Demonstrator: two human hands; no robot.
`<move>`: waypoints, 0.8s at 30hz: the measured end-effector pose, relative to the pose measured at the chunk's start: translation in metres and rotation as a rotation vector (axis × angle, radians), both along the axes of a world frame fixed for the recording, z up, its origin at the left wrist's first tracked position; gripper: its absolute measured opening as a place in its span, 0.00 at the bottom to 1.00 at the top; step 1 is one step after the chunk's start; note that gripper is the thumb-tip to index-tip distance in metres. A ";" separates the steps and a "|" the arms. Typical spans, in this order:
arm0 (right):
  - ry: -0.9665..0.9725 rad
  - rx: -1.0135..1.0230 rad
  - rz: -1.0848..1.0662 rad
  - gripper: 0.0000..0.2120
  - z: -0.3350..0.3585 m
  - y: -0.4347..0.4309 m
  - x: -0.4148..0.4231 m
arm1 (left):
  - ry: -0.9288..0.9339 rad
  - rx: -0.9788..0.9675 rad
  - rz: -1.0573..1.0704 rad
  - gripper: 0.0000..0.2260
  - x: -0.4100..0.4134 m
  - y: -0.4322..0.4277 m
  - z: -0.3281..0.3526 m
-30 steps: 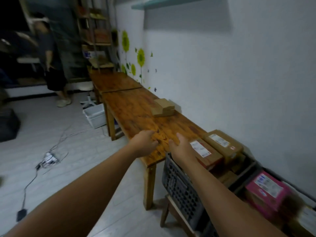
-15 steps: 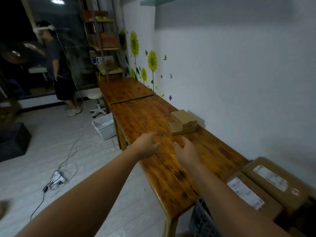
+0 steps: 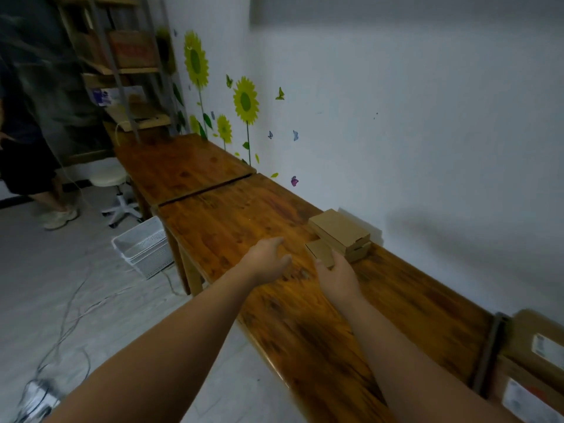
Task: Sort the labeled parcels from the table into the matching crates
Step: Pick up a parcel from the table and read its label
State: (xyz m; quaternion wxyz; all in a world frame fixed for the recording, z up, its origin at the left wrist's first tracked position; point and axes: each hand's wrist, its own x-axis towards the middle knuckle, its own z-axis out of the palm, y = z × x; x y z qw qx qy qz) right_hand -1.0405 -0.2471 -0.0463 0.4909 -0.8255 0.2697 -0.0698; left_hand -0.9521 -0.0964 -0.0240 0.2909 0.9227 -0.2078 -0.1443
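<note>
Small brown boxes sit in a little pile on the worktop, close against the wall. They are well away from the boxes with labels at the near end, so the person has to stretch both arms out to get one. The right hand touches the near corner of the bottom box, thumb by its edge, but I cannot tell if it grips, as the fingers are hidden, and the left hand hangs just beside it over the wood, loose and holding nothing, I think ready to help lift
</note>
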 end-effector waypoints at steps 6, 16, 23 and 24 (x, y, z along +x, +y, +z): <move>0.044 0.027 -0.149 0.30 -0.007 0.014 0.059 | 0.060 0.003 -0.108 0.28 0.087 0.008 0.000; 0.099 0.039 -0.350 0.31 -0.060 -0.046 0.157 | 0.153 0.035 -0.298 0.28 0.212 -0.053 -0.036; 0.153 0.101 -0.621 0.30 -0.124 -0.125 0.239 | 0.298 0.067 -0.298 0.30 0.311 -0.147 -0.095; 0.172 0.106 -0.653 0.30 -0.130 -0.131 0.244 | 0.330 0.067 -0.290 0.30 0.321 -0.158 -0.102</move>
